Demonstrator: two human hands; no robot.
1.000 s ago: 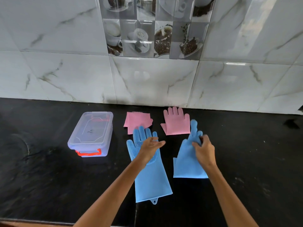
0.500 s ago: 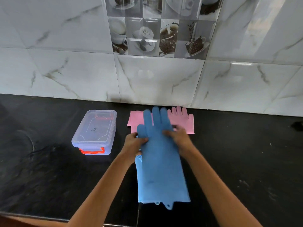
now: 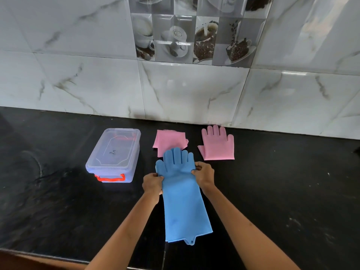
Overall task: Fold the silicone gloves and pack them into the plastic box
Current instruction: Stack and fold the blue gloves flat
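Two long blue silicone gloves (image 3: pixel 183 199) lie stacked one on the other on the black counter, fingers pointing toward the wall. My left hand (image 3: pixel 153 184) pinches the stack's left edge near the thumb. My right hand (image 3: pixel 203 175) pinches its right edge at the palm. Behind them lie two folded pink gloves: one (image 3: pixel 169 140) partly under the blue fingertips, the other (image 3: pixel 217 144) to the right with its fingers showing. The clear plastic box (image 3: pixel 115 154) with a red latch stands to the left, its lid on.
The black stone counter (image 3: pixel 58 201) ends at a marble-tiled wall (image 3: pixel 185 90) just behind the pink gloves. Its front edge runs along the bottom of the view.
The right blue glove was lifted over and laid on top of the left one. Both hands now hold the stack's side edges flat on the counter.
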